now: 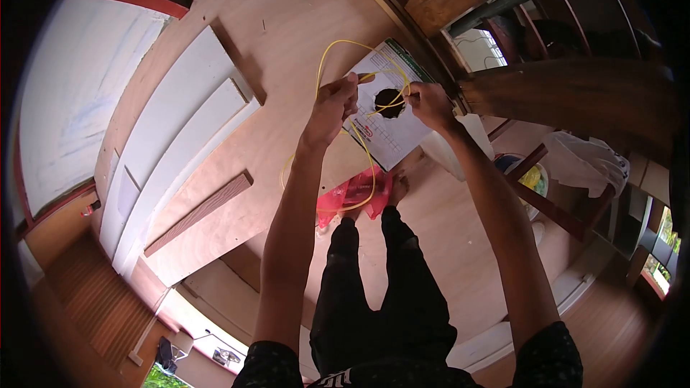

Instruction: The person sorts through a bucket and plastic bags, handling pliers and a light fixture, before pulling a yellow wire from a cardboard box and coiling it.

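Both of my hands are raised in front of me with a thin yellow wire looping between and around them. My left hand is closed on the wire, its index finger pointing toward the right. Opposite it, my right hand pinches the wire between thumb and fingers. Behind the hands is a white printed box with a round dark hole, and yellow strands pass across that hole. Lower loops of the wire hang in front of a pink plastic bag by my feet.
White boards and a narrow wooden strip lie on the plywood surface to the left. Dark wooden beams run along the right. A white plastic bag hangs near a tub with yellow and green contents.
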Demonstrator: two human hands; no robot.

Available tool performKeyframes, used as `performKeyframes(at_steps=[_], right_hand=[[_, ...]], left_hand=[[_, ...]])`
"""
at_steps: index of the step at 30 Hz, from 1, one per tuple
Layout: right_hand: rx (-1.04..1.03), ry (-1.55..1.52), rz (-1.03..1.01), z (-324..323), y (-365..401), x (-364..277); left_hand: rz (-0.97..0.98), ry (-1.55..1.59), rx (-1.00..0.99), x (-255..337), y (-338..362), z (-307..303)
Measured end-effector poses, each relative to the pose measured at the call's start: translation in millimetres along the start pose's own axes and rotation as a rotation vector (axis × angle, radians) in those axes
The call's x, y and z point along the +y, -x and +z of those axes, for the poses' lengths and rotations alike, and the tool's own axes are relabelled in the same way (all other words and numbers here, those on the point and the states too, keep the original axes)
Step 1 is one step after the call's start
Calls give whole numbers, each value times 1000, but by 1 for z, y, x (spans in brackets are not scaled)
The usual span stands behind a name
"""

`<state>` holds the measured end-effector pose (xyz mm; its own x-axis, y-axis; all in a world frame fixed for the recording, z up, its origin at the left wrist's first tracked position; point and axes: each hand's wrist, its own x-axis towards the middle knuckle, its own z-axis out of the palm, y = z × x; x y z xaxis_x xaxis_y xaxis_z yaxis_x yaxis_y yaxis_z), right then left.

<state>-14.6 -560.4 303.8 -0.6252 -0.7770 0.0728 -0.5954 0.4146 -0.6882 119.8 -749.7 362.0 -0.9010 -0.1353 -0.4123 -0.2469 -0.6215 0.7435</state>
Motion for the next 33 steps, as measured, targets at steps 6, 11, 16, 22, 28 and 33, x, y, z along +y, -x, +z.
performKeyframes(at_steps=[6,11,16,22,28,33], right_hand=[[72,66,54,21,19,25],[9,87,78,20,23,23],[-26,81,95,15,27,18],[-78,223,150,28,20,20],[-136,234,188,27,12,14],[-164,491,52,33,10,13]], left_hand=[[228,287,120,20,2,-12],[95,159,141,2,10,-18],[117,-335,-134,12,18,30],[292,-373,-174,37,75,30],[357,270,219,38,164,-65],[-19,-762,1507,-26,225,-182]])
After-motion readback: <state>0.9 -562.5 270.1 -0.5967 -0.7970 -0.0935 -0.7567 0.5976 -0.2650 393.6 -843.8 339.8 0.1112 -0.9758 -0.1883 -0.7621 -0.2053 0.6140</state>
